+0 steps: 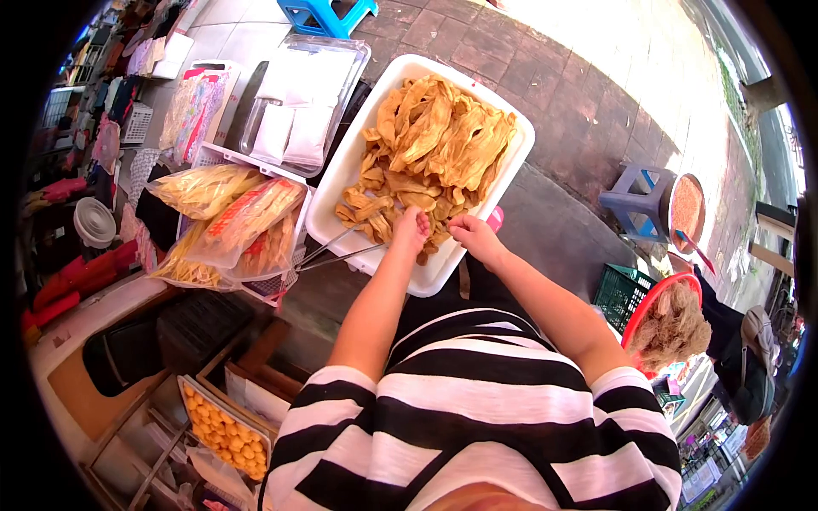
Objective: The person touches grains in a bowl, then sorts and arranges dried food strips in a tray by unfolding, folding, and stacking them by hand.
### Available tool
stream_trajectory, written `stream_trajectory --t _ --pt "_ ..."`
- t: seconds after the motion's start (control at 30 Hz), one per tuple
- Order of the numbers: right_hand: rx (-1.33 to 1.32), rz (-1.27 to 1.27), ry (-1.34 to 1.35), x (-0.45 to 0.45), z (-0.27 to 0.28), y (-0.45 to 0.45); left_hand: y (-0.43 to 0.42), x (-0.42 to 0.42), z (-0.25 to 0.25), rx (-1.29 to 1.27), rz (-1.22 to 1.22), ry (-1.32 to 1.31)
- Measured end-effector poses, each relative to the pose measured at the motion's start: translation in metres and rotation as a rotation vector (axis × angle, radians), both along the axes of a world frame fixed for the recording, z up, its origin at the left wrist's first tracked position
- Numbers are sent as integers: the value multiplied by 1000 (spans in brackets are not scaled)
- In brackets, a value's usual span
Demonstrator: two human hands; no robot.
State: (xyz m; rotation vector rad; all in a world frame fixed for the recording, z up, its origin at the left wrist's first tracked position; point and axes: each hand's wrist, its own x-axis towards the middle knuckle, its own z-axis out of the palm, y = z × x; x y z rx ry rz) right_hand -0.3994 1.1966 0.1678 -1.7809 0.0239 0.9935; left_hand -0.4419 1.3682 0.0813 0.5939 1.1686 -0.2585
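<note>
A white plastic tub [520,128] in front of me holds a heap of yellow-brown, wrinkled, leathery strips [447,132], perhaps preserved vegetable. My left hand [412,228] is over the near part of the tub with its fingers curled in among the smaller strips. Close to its right, my right hand [477,238] is closed, thumb and fingers pinched together at the edge of the heap. Whatever either hand pinches is too small or hidden to make out. Metal tongs [341,257] rest over the tub's left rim, beside my left wrist.
Left of the tub are a clear lidded box [294,111] with white packets and a basket with bagged dried strips [247,221]. A blue stool [328,13] stands beyond. To the right are a grey stool [635,200], a bowl of reddish grains [686,209] and a red basin [635,328].
</note>
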Motion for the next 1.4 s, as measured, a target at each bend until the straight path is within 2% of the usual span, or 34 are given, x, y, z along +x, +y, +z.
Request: stream_trajectory --t 0.1,0.2,0.23,0.33,0.37,0.43,0.47,0.5,0.53,0.6,0.63,0.73,0.87,0.97,1.07,1.1,1.17,1.2,1.23,1.27,1.3,1.37,1.4 --pt "79 -132 295 3 28 19 -31 -30 50 -108 153 -203" --pt "134 -121 376 -3 26 27 -59 -48 89 -122 142 -363" --pt "109 -148 252 -6 21 29 -63 -52 98 -126 131 -403" --pt "94 -62 -104 -6 16 23 -51 -55 123 375 -234 -300" --pt "96 33 -249 -4 8 16 -49 -55 129 634 -154 -441" --pt "265 117 -84 12 37 4 -19 -50 144 857 -311 -534" --pt "349 159 0 21 54 -2 -3 -44 147 1202 -514 -583" --pt "345 238 84 31 62 -9 4 -33 152 1206 -495 -634" --pt "415 263 124 42 92 -12 9 -25 155 1211 -475 -687" --pt "539 330 222 55 104 -23 20 -18 143 826 -549 -756" --pt "487 330 237 63 116 -29 20 -16 142 630 -583 -780" --pt "385 288 222 85 132 -44 13 -15 157 330 -663 -533" --pt "327 51 33 98 111 -60 -10 -17 149 375 -455 -666" --pt "277 -107 -62 107 84 -63 -11 -17 149 310 -545 -674" --pt "195 -105 -110 120 70 -50 -14 -5 166 115 -436 -674" --pt "238 -181 -82 125 74 -40 -13 2 167 130 -383 -692" --pt "98 -149 -260 152 64 -24 -8 21 164 157 -273 -719" --pt "26 -132 -347 165 58 -15 -5 34 154 244 -234 -645" --pt "-35 -148 -394 174 72 -5 1 48 145 395 -269 -527" --pt "-98 -161 -441 183 86 7 3 63 141 666 -349 -482" --pt "-145 -153 -561 187 85 20 6 75 119 756 -313 -473" --pt "-238 -131 -803 198 78 39 14 93 70 957 -441 -371" --pt "-270 -93 -794 204 71 44 16 95 56 1054 -507 -317"
